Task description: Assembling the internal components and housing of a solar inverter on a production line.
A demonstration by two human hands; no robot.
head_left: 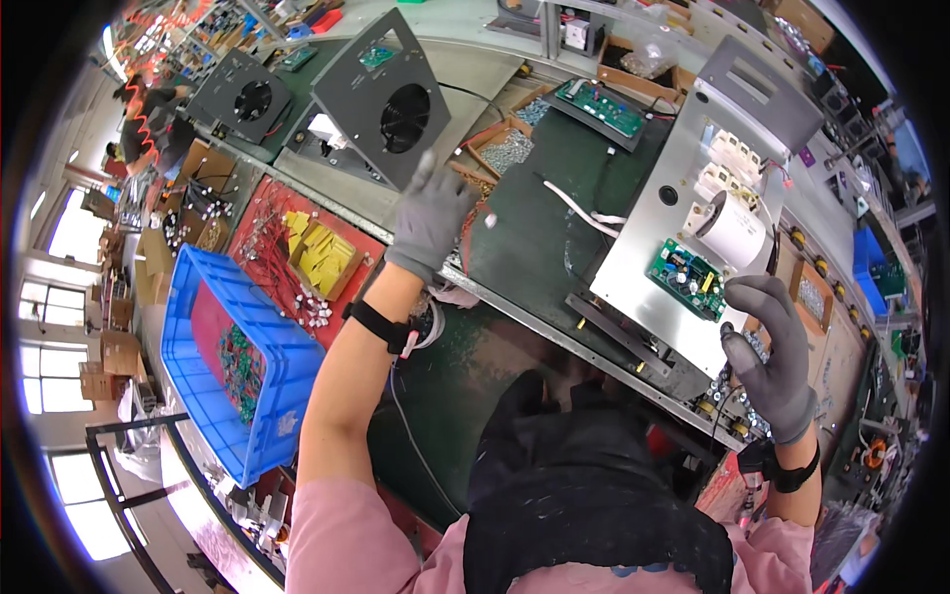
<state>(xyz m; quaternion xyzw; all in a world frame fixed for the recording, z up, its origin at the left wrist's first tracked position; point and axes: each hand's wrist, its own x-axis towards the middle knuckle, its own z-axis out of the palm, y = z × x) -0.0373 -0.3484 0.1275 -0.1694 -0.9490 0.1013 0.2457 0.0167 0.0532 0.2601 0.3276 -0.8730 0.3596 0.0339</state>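
Observation:
My left hand (432,220), in a grey glove, is stretched forward over the bench edge, its index finger pointing away and nothing visible in it. It is beside a box of small reddish parts (479,196) and in front of a grey panel with a black fan (406,117). My right hand (777,356), gloved too, has thumb and fingers curved but apart, at the near right edge of a metal chassis (633,252). Close to its fingertips is a green circuit board (686,280) mounted on the chassis. A white cylindrical capacitor (732,230) lies behind that board.
Loose nuts and screws (737,396) lie under my right hand. A blue crate (213,376) stands at left, beside a red surface with wires and a box of yellow pieces (325,257). Another circuit board (599,107) sits farther back. White cables (579,210) lie on the green mat.

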